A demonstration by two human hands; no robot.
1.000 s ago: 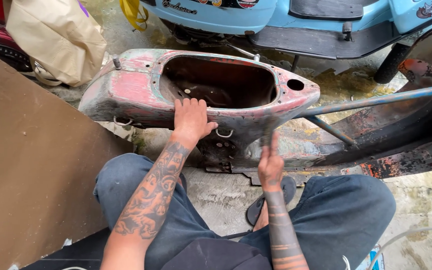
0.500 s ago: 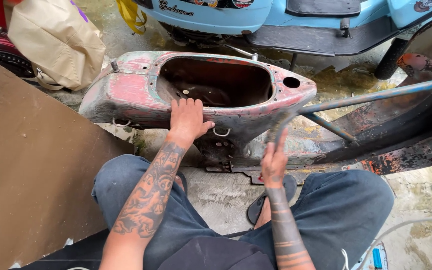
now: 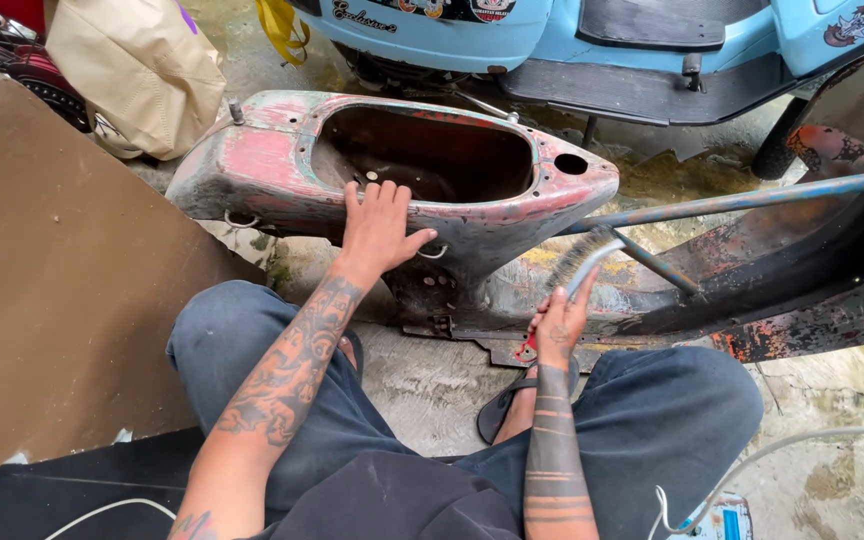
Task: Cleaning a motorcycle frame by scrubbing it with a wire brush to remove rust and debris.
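An old scooter body shell [image 3: 252,165] with worn red and pale green paint lies on the ground before me, its seat opening facing up. My left hand [image 3: 377,228] rests flat on the near rim of that opening, fingers spread. My right hand [image 3: 558,325] grips a wire brush [image 3: 582,262], its bristles against the lower flank of the shell near the rusty floorboard [image 3: 802,290]. My knees in dark trousers frame the lower view.
A light blue scooter [image 3: 592,40] stands just behind the shell. A tan bag [image 3: 137,70] sits at the back left. A brown board [image 3: 42,300] leans at my left. A thin metal tube [image 3: 742,203] runs right from the shell. A white cable [image 3: 782,450] lies bottom right.
My right hand has shifted up and right, bringing the brush against the shell's flank. My left hand has stayed on the rim.
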